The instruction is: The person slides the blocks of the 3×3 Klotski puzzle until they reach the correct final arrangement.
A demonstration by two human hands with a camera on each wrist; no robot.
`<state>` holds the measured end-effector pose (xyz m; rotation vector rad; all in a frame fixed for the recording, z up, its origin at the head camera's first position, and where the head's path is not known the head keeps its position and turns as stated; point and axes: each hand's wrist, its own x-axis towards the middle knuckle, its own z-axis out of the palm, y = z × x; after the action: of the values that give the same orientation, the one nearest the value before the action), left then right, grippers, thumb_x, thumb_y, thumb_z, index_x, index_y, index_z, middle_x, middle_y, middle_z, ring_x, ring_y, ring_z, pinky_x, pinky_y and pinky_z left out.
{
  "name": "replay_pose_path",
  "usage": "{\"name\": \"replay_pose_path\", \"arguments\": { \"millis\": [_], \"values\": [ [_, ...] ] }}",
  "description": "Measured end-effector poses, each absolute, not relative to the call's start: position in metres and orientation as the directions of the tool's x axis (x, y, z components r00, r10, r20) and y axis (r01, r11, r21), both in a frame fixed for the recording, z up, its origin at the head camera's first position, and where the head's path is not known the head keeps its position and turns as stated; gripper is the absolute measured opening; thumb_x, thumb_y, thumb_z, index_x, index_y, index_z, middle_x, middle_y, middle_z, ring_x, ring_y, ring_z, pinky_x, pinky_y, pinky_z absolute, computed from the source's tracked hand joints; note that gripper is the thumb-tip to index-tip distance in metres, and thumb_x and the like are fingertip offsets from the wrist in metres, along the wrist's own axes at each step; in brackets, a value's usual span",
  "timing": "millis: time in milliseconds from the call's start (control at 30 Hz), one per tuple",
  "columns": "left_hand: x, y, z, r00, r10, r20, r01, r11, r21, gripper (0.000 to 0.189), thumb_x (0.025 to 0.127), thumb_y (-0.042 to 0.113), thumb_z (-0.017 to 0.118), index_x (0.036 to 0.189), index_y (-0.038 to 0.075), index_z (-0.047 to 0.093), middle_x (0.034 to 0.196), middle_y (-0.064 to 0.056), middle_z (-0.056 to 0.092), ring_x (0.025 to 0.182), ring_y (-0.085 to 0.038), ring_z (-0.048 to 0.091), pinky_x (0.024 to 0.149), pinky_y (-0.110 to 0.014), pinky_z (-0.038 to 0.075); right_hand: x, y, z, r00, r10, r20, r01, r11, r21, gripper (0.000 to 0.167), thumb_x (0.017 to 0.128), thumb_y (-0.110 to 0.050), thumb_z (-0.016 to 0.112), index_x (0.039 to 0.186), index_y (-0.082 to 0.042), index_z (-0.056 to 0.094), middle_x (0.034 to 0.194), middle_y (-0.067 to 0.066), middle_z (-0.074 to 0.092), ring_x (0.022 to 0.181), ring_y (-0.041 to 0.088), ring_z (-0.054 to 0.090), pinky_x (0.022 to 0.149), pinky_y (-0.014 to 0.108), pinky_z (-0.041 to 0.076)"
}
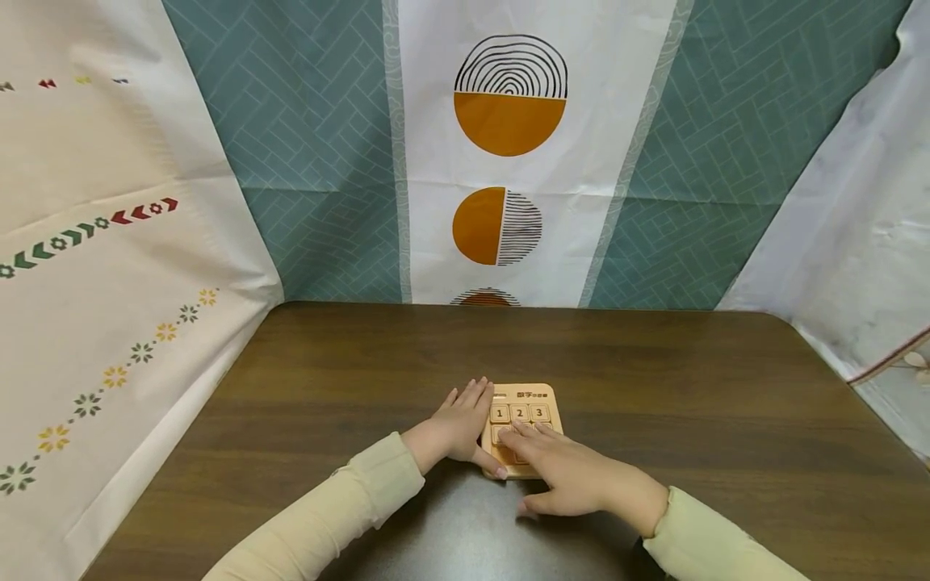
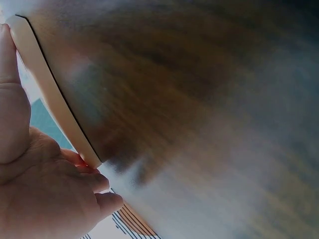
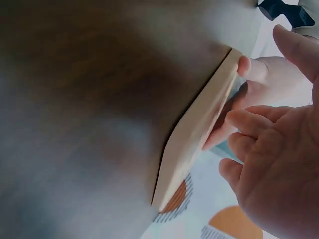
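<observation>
A light wooden number puzzle board [image 1: 534,393] lies on the table, with dark characters along its far border. Number tiles 1, 2 and 3 [image 1: 519,413] show in its top row; fingers cover most of the lower tiles. My left hand [image 1: 458,425] holds the board along its left side, thumb at the near corner and fingers reaching to the far corner. In the left wrist view, the thumb meets the board's edge [image 2: 57,94]. Over the lower rows my right hand [image 1: 574,476] spreads, fingertips on the tiles and thumb off to the near side.
The dark wooden table [image 1: 349,355] extends around the board on every side. A blue and white patterned cloth [image 1: 320,145] hangs behind its far edge. Pale cloths hang at the left [image 1: 109,282] and right [image 1: 850,202].
</observation>
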<state>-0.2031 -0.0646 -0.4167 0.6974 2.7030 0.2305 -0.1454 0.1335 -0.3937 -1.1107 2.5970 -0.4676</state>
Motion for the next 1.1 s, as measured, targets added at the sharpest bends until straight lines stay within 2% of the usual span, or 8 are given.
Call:
{"name": "replay_pose_path", "arguments": {
  "millis": [200, 433, 1100],
  "values": [
    [-0.202, -0.0626, -0.4171, -0.816, 0.507, -0.276, 0.453, 0.859, 0.239, 0.129, 0.062, 0.067, 0.075, 0.152, 0.002, 0.01, 0.16, -0.014, 0.007, 0.147, -0.028, 0.009, 0.118, -0.047, 0.014, -0.1478, 0.1253, -0.3969, -0.674, -0.716, -0.182, -0.622, 0.682, -0.384, 0.081, 0.085, -0.04, 0.068, 0.148, -0.004, 0.032, 0.152, 0.017, 0.032, 0.141, 0.038, 0.026, 0.113, 0.053, 0.023],
    [-0.2028, -0.0628, -0.4132, -0.819, 0.495, -0.29, 0.441, 0.867, 0.233, 0.128, 0.063, 0.067, 0.075, 0.153, 0.003, 0.009, 0.16, -0.013, 0.005, 0.148, -0.027, 0.007, 0.118, -0.046, 0.012, -0.1489, 0.1246, -0.3968, -0.666, -0.725, -0.177, -0.639, 0.676, -0.368, 0.082, 0.085, -0.04, 0.068, 0.148, -0.003, 0.03, 0.153, 0.013, 0.031, 0.144, 0.028, 0.023, 0.115, 0.049, 0.02],
    [-0.2024, -0.0648, -0.4144, -0.82, 0.492, -0.294, 0.435, 0.868, 0.24, 0.128, 0.064, 0.066, 0.075, 0.153, 0.003, 0.009, 0.16, -0.014, 0.005, 0.148, -0.027, 0.007, 0.118, -0.047, 0.012, -0.1493, 0.1222, -0.3975, -0.658, -0.73, -0.186, -0.65, 0.675, -0.351, 0.082, 0.085, -0.037, 0.069, 0.148, -0.001, 0.03, 0.153, 0.013, 0.032, 0.143, 0.028, 0.025, 0.115, 0.049, 0.021]
  ]
}}
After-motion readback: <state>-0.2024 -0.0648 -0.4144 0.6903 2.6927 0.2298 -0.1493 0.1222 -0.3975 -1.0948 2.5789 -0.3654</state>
